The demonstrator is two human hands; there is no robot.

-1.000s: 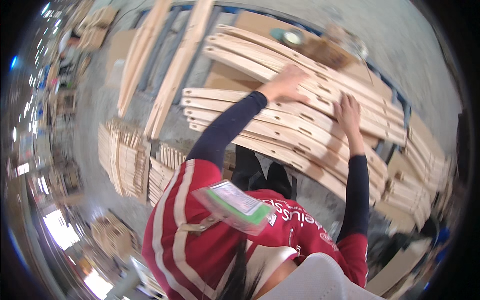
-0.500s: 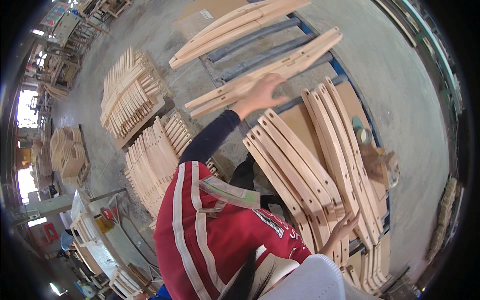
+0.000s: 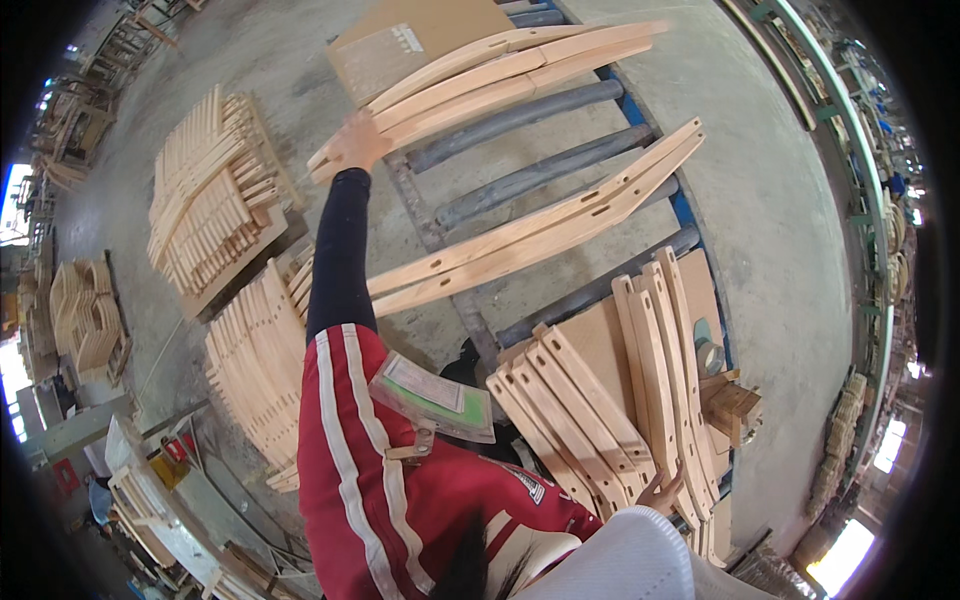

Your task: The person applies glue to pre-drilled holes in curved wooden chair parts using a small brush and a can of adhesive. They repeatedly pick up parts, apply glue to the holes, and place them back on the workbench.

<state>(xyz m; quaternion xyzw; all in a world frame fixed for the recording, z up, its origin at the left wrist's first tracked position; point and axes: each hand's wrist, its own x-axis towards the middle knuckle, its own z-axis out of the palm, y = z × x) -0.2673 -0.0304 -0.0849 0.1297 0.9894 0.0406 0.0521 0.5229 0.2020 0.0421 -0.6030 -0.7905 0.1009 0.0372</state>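
My left hand (image 3: 360, 142) is stretched far forward, its fingers closed around the near left end of a long curved wooden slat (image 3: 520, 65). That slat lies in a group of similar ones across the rollers, and its far tip is blurred. Between my two hands, a pair of curved slats (image 3: 540, 235) with slots lies on the rollers. My right hand (image 3: 660, 495), low in the picture, rests with fingers apart on the ends of several upright-running slats (image 3: 580, 400). Part of that hand is hidden by the pale cap brim.
A roller conveyor (image 3: 540, 190) with a blue side rail runs forward. Cardboard (image 3: 410, 45) lies at its far end. Stacks of slats (image 3: 215, 190) stand on the floor at left. A tape roll (image 3: 710, 355) and a small wooden block (image 3: 735, 410) sit at right.
My left hand has moved forward and left, from the pair of slats to the end of the farther group. My right hand stays on the near slats. The whole view has shifted.
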